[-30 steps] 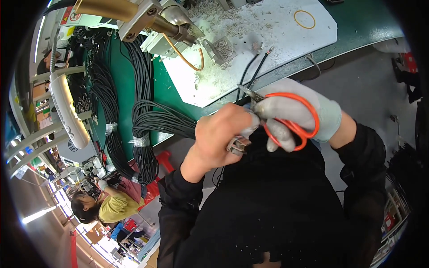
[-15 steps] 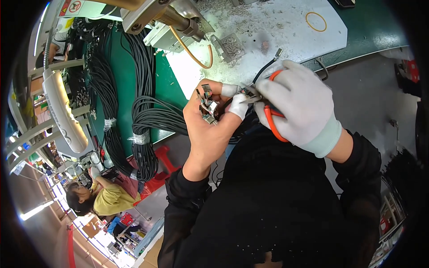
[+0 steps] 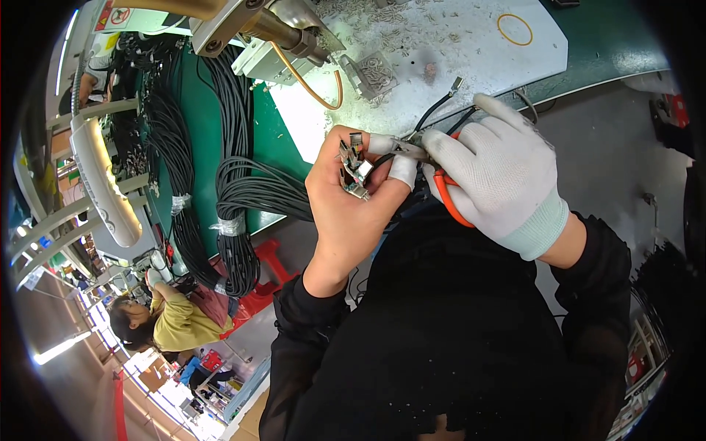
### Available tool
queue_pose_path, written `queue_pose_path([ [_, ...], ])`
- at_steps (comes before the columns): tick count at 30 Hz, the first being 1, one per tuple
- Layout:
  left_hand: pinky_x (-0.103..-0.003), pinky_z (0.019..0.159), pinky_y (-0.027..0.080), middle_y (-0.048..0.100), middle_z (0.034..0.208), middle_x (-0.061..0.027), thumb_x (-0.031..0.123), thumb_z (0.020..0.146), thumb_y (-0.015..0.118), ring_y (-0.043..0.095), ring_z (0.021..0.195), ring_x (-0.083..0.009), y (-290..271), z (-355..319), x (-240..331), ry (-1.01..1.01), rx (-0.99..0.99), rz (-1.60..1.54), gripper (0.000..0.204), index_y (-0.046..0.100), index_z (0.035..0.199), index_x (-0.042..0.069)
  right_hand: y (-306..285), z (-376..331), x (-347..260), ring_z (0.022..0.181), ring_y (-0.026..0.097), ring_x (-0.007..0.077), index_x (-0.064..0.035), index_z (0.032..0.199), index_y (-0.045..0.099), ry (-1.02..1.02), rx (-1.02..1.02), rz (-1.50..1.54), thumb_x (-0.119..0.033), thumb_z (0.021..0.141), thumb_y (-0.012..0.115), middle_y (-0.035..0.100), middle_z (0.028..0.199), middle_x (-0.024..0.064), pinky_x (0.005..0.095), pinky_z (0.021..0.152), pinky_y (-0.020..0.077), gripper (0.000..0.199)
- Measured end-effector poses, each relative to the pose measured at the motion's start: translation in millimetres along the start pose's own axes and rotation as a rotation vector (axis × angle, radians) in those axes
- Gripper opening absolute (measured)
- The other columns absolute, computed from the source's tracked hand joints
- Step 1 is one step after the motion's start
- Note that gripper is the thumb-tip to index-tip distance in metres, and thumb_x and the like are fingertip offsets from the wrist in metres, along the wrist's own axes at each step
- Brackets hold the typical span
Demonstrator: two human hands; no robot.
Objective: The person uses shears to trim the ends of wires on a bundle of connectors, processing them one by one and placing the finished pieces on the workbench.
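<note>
My left hand [image 3: 346, 209] is located off the near edge of the white board [image 3: 544, 55]; its thumb and forefinger, both in white finger covers [image 3: 402, 171], pinch at the tips, and the piece between them is too small to identify. A cluster of metal-shelled connectors [image 3: 356, 169] is retained in the curl of the same hand. My right hand [image 3: 504, 173], gloved, is positioned farther right along the board's near edge and is closed around the orange-handled scissors [image 3: 450, 203]. The scissors lie between my hands, off the board; their long axis runs leftward from my right palm, angled slightly toward the board, so that the blades [image 3: 413, 151] reach the left fingertips. Whether the blades are parted cannot be determined. The handles lie on the right-hand side; the blade tips are nearer the left hand. A black cable [image 3: 432, 110] extends from behind the blades across the board's near edge, its metal end [image 3: 456, 84] over the board's margin and nearer to my right hand. The bundled black cables [image 3: 268, 195] extend left of the board, on the green counter [image 3: 603, 48], toward my left wrist. A yellow ring [image 3: 530, 37] lies on the board toward its right end.
</note>
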State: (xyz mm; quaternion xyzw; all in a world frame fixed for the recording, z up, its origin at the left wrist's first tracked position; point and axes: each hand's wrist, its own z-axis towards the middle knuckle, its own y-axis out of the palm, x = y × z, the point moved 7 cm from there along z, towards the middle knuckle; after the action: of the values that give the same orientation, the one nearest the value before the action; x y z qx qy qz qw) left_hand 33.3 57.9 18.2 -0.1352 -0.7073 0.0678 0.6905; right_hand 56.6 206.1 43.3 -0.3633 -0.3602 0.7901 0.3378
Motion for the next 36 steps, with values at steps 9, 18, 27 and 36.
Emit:
queue_pose_path([
  [9, -0.016, 0.055, 0.036, 0.053, 0.070, 0.0042, -0.002, 0.075, 0.068, 0.042, 0.060, 0.0006, 0.5, -0.9, -0.7, 0.020, 0.032, -0.089, 0.021, 0.050, 0.084, 0.004, 17.5, -10.2, 11.6, 0.052, 0.054, 0.0227, -0.0043, 0.077, 0.058, 0.383, -0.320, 0.646, -0.019, 0.077, 0.068, 0.047, 0.056, 0.0092, 0.0324, 0.049, 0.0428, 0.018],
  [18, -0.016, 0.055, 0.035, 0.054, 0.069, 0.0043, -0.003, 0.076, 0.066, 0.041, 0.060, 0.0002, 0.2, 0.5, -0.4, -0.014, 0.068, -0.129, 0.017, 0.053, 0.086, 0.003, 35.0, -19.3, 6.0, 0.047, 0.051, 0.0258, -0.0027, 0.074, 0.056, 0.520, -0.233, 0.884, -0.020, 0.080, 0.068, 0.049, 0.055, 0.0116, 0.0325, 0.046, 0.0395, 0.022],
  [27, -0.017, 0.054, 0.037, 0.055, 0.070, 0.0031, -0.002, 0.077, 0.068, 0.044, 0.060, -0.0014, -2.8, 1.5, -17.3, -0.110, -0.015, -0.052, 0.016, 0.056, 0.088, 0.000, 34.4, -9.5, 9.3, 0.052, 0.056, 0.0092, 0.0001, 0.088, 0.061, 0.369, -0.208, 0.686, -0.014, 0.083, 0.061, 0.055, 0.061, 0.0047, 0.0272, 0.047, 0.0415, 0.015],
  [36, -0.019, 0.046, 0.029, 0.047, 0.065, 0.0043, 0.002, 0.083, 0.065, 0.038, 0.052, -0.0030, -29.0, 39.9, -66.0, -0.395, -0.064, -0.522, 0.009, 0.056, 0.087, 0.002, 66.4, 23.0, 46.8, 0.046, 0.053, 0.0087, 0.0013, 0.078, 0.059, 0.447, -0.193, 0.847, -0.026, 0.090, 0.056, 0.054, 0.055, 0.0031, 0.0241, 0.045, 0.0419, 0.030],
])
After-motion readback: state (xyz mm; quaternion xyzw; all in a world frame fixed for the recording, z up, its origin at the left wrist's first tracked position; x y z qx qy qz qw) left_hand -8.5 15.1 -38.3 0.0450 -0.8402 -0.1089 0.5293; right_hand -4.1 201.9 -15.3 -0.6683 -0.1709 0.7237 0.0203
